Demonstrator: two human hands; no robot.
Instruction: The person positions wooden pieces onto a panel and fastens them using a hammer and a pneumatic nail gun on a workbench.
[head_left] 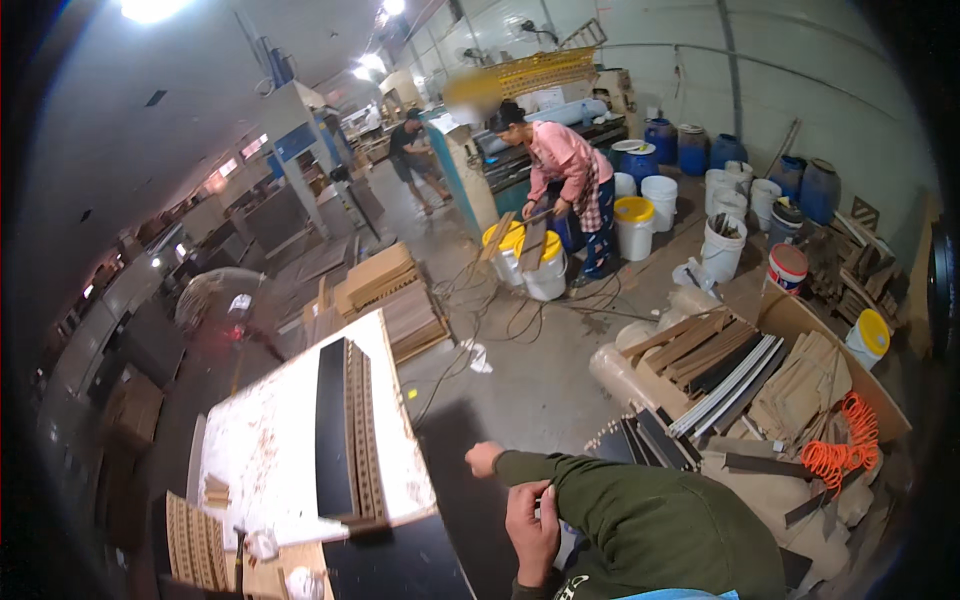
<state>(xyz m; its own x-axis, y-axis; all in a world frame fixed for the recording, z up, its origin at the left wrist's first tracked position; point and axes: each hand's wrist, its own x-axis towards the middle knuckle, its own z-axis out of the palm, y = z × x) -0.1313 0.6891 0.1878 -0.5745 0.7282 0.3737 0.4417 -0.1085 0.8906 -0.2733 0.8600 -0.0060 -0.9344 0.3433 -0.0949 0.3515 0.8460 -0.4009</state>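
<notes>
My right arm in a dark green sleeve (650, 490) reaches across to the left, with my right hand (484, 459) curled closed and nothing visible in it. Below it my left hand (532, 530) is bent up, thumb and fingers pinched together at the underside of the right sleeve. To the left of both hands stands a white-topped work table (260, 410). On it lie a long black strip (333, 430) and, alongside, a stack of brown strips (362, 430) with rows of dark marks. Neither hand touches the table.
Ahead, a co-worker in pink (565, 165) bends over yellow-lidded buckets (545, 275) bearing boards. Cables (525, 315) trail over the floor. At right are a scrap bin (790, 320) and a coiled orange hose (845, 445). A hammer (239, 560) lies at near left.
</notes>
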